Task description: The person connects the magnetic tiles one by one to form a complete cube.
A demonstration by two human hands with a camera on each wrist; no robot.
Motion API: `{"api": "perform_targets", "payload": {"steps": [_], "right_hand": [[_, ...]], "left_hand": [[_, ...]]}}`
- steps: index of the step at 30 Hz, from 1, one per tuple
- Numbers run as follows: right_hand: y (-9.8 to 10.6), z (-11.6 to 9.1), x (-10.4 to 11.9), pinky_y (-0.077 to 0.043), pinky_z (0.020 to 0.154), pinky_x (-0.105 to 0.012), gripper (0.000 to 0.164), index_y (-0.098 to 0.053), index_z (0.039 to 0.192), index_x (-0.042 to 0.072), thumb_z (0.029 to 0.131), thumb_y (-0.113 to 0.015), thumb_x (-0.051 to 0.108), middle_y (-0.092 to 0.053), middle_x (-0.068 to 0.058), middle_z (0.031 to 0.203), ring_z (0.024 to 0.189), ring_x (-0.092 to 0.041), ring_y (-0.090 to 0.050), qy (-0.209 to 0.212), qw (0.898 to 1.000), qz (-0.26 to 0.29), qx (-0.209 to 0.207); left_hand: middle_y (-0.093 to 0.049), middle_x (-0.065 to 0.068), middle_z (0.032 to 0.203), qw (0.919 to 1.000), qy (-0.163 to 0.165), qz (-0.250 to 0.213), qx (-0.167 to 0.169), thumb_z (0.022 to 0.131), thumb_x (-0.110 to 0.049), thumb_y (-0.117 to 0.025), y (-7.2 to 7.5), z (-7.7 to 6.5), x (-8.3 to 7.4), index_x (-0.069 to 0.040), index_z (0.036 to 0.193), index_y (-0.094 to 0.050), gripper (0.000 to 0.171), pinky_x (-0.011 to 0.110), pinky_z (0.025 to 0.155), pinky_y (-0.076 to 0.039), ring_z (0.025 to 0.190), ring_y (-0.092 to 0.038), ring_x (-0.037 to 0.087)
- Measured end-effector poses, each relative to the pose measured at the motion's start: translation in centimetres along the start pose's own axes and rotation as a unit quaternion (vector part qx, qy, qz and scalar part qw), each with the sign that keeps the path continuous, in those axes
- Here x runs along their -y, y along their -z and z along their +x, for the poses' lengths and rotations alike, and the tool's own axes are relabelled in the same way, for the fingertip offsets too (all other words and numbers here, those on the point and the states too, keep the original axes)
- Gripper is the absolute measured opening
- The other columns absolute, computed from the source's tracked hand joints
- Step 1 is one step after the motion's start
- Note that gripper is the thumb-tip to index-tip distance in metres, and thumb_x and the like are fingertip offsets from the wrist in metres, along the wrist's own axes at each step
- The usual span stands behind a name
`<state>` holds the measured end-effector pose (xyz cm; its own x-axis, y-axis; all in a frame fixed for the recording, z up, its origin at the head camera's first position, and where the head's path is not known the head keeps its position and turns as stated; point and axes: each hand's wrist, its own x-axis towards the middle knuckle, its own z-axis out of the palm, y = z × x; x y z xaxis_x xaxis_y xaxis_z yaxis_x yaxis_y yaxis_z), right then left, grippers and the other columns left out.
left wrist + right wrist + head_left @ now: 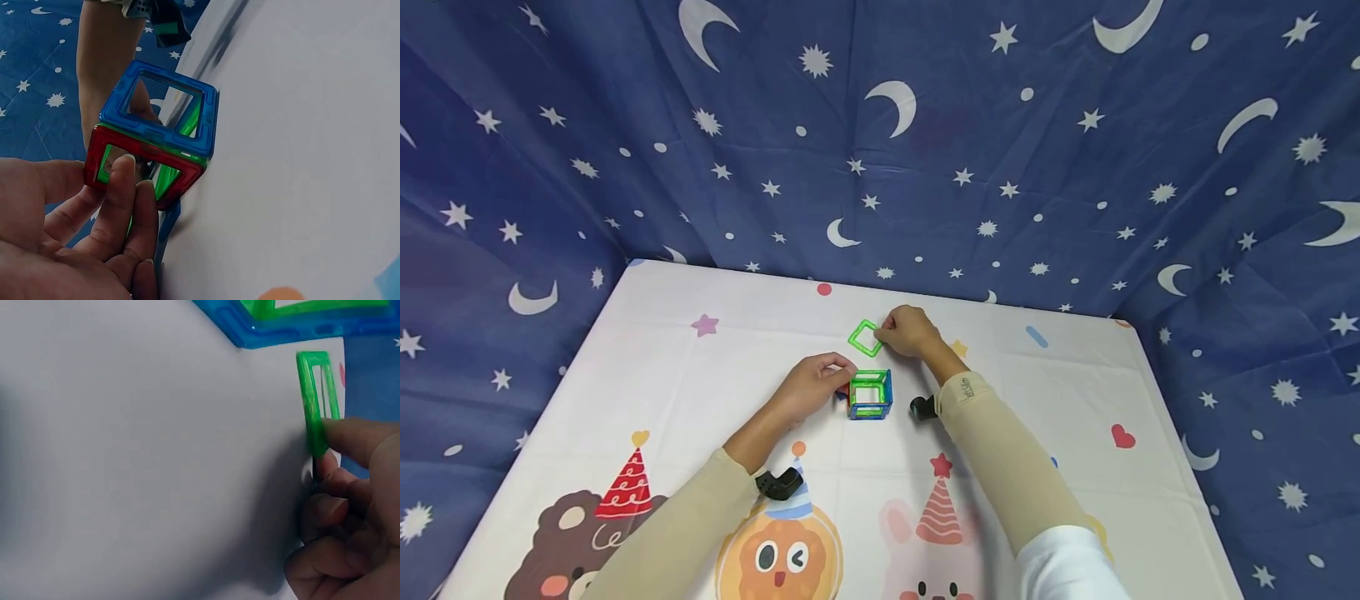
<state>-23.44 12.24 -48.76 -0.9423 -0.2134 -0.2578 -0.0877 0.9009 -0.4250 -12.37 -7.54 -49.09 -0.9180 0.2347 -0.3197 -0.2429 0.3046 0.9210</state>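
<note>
A small cube of see-through magnetic tiles [890, 389] stands on the table, with green, blue and red frames. My left hand [808, 387] holds it from the left. In the left wrist view, thumb and fingers grip its red tile [147, 149], beside a blue tile [169, 133]. Another blue piece [167, 224] shows below the red one, partly behind the fingers. Just beyond the cube, my right hand [912, 330] pinches a loose green square tile [858, 329] by its near right corner. Seen from the right wrist, this green tile [308, 394] stands edge-on between thumb and fingers.
The white table cover [760, 333] has printed party animals, stars and hearts. Behind it and at both sides hangs a dark blue curtain [925, 208] with moons and stars. Black wrist cameras [780, 484] sit on both forearms, the right one near the cube.
</note>
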Motion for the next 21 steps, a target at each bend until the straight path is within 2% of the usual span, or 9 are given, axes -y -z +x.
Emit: {"api": "perform_targets", "payload": {"steps": [2, 5, 7, 9, 13, 17, 19, 21], "right_hand": [[0.3, -0.3, -0.5, -0.040, 0.061, -0.028, 0.027, -0.061, 0.073, 0.015, 0.087, -0.062, 0.038, -0.056, 0.002, 0.073, 0.069, -0.015, -0.051, 0.002, 1.000, 0.008, 0.015], [0.7, -1.3, -1.3, -0.034, 0.055, -0.028, 0.035, -0.061, 0.073, 0.008, 0.088, -0.061, 0.039, -0.047, 0.002, 0.065, 0.062, -0.014, -0.044, -0.029, 0.994, 0.098, 0.035], [1.2, -2.3, -1.6, -0.031, 0.050, -0.028, 0.038, -0.062, 0.077, 0.004, 0.087, -0.062, 0.041, -0.041, 0.004, 0.061, 0.057, -0.014, -0.039, -0.063, 0.982, 0.174, 0.040], [1.8, -3.6, -1.5, -0.027, 0.047, -0.029, 0.041, -0.063, 0.085, -0.001, 0.086, -0.064, 0.041, -0.037, 0.003, 0.058, 0.053, -0.014, -0.033, -0.090, 0.964, 0.247, 0.042], [3.2, -6.5, -0.9, -0.026, 0.046, -0.028, 0.041, -0.062, 0.094, -0.005, 0.087, -0.065, 0.036, -0.038, 0.002, 0.062, 0.053, -0.015, -0.032, -0.091, 0.935, 0.339, 0.057], [3.6, -9.0, -0.7, -0.026, 0.047, -0.027, 0.032, -0.062, 0.084, 0.001, 0.088, -0.065, 0.032, -0.040, -0.001, 0.067, 0.055, -0.016, -0.032, -0.077, 0.918, 0.380, 0.081], [3.4, -10.0, -0.8, -0.025, 0.047, -0.027, 0.029, -0.062, 0.079, 0.004, 0.088, -0.065, 0.032, -0.040, -0.001, 0.068, 0.055, -0.016, -0.032, -0.073, 0.917, 0.381, 0.090], [3.0, -10.8, -0.9, -0.025, 0.046, -0.027, 0.030, -0.063, 0.080, 0.002, 0.088, -0.065, 0.031, -0.039, -0.001, 0.067, 0.054, -0.017, -0.030, -0.069, 0.918, 0.379, 0.096]], "left_hand": [[-0.071, 0.004, 0.093, 1.0000, -0.003, 0.001, 0.000, 0.092, -0.038, -0.057, -0.1, 0.0, 0.0, -0.020, 0.107, -0.066, 0.025, 0.032, 0.082, -0.041, 0.087, -0.062, 0.016], [-0.071, 0.004, 0.092, 1.0000, -0.001, 0.000, 0.004, 0.092, -0.038, -0.057, -0.2, 0.0, -0.1, -0.020, 0.107, -0.066, 0.025, 0.032, 0.083, -0.041, 0.088, -0.061, 0.016], [-0.071, 0.005, 0.092, 1.0000, 0.003, -0.002, 0.006, 0.092, -0.038, -0.057, -0.2, 0.0, -0.1, -0.020, 0.107, -0.066, 0.024, 0.033, 0.084, -0.040, 0.089, -0.062, 0.017], [-0.071, 0.004, 0.092, 1.0000, 0.008, -0.002, 0.005, 0.092, -0.037, -0.058, -0.2, 0.0, -0.1, -0.021, 0.106, -0.066, 0.023, 0.034, 0.084, -0.040, 0.089, -0.061, 0.017], [-0.072, 0.002, 0.090, 0.9999, 0.011, 0.001, -0.005, 0.092, -0.036, -0.057, 0.0, 0.0, -0.2, -0.021, 0.105, -0.066, 0.022, 0.034, 0.084, -0.039, 0.090, -0.060, 0.017], [-0.070, 0.001, 0.090, 0.9999, 0.010, 0.007, -0.006, 0.093, -0.037, -0.055, 0.0, -0.1, -0.2, -0.022, 0.105, -0.066, 0.022, 0.035, 0.084, -0.038, 0.091, -0.058, 0.017], [-0.070, 0.002, 0.092, 0.9999, 0.011, 0.005, -0.004, 0.094, -0.037, -0.054, 0.0, -0.1, -0.2, -0.022, 0.105, -0.066, 0.022, 0.034, 0.083, -0.037, 0.092, -0.055, 0.018], [-0.069, 0.003, 0.093, 0.9999, 0.015, -0.002, -0.002, 0.094, -0.036, -0.054, -0.1, 0.0, -0.1, -0.022, 0.103, -0.067, 0.021, 0.034, 0.082, -0.036, 0.093, -0.053, 0.019]]}}
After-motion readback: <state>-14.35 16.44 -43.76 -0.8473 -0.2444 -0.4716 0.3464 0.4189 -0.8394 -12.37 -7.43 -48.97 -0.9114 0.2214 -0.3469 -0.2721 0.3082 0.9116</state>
